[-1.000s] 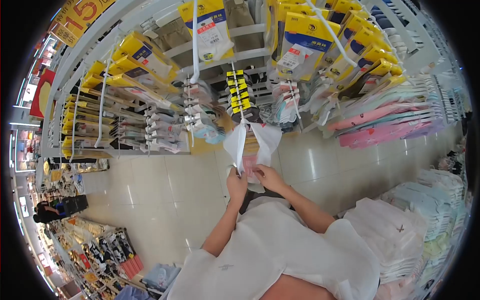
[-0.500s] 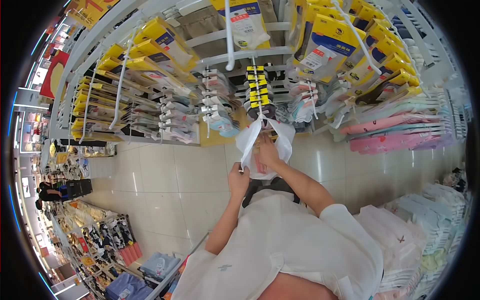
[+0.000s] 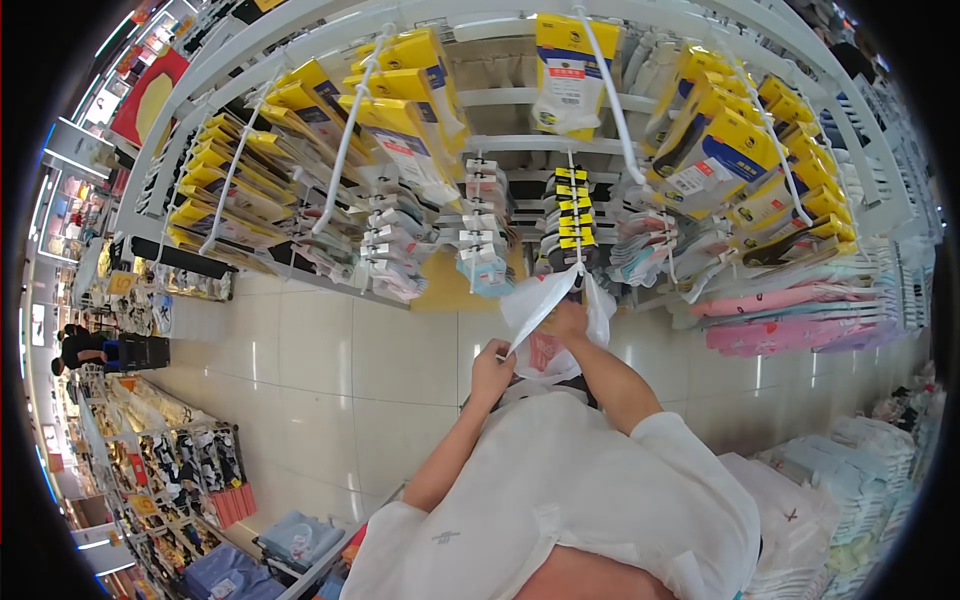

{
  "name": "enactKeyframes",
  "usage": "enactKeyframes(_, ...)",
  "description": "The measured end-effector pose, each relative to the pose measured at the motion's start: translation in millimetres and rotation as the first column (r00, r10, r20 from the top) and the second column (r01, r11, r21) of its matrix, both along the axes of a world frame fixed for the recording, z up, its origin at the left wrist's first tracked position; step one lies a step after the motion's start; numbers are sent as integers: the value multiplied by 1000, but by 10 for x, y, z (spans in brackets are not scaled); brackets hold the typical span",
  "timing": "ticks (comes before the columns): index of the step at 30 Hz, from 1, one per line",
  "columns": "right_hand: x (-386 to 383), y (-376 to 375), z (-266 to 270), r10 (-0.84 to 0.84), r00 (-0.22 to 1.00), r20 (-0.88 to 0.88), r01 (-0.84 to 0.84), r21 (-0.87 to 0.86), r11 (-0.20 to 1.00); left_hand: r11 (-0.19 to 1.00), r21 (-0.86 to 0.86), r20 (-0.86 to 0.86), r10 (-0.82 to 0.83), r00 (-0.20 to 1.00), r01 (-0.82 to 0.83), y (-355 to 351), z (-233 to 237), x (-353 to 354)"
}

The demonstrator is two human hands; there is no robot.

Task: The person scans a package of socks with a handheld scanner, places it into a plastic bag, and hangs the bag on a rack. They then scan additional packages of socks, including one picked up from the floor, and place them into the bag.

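A white plastic bag (image 3: 541, 302) hangs by its handles from the tip of a hook, below a column of dark socks (image 3: 567, 210) with yellow tags. My left hand (image 3: 494, 369) pinches the bag's left edge. At the bag's mouth, my right hand (image 3: 568, 322) reaches in between the two sides, and its fingers are hidden there. Something with reddish print shows through the lower part of the bag; I cannot make out what it is.
Yellow-topped packs (image 3: 405, 140) and paired socks (image 3: 483, 255) hang on white hooks around the bag. Pink garments (image 3: 790, 330) hang at right. Stacks of folded clothes (image 3: 785, 510) lie at lower right. A person in black (image 3: 78, 348) is far left.
The view has shifted, so the rack and bag appear further right and lower. My right hand is deeper in the bag, while my left hand still holds its edge.
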State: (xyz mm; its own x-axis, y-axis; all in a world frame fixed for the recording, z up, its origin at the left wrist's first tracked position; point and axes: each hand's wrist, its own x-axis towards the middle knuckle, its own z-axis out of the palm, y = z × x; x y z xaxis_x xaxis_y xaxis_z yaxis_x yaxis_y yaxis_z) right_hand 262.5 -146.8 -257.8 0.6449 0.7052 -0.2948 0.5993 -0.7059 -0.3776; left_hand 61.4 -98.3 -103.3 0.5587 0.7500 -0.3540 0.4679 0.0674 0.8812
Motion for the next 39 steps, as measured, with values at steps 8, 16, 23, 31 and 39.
enactKeyframes(8, -169, -96, 544, 12, 985, 171, -24, 67, 997, 998, -50, 80, 48, 996, -44, 233, -94, -47)
enactKeyframes(16, -494, -371, 911, -311, 949, -60, 310, 369, 876, 993, -56, 167, 110, 980, -102, 437, -122, -103)
enactKeyframes(23, -304, -607, 863, -659, 727, -192, 671, 401, 624, 976, -200, 232, 134, 963, -87, 471, 7, -189)
enactKeyframes(31, -390, -612, 1210, -464, 444, -767, 896, 364, 255, 991, -111, 221, 99, 970, -76, 454, -121, -141)
enactKeyframes(39, -460, -871, 1947, -41, 205, -978, 848, 157, 507, 992, 71, 162, 96, 982, -109, 397, -326, -106)
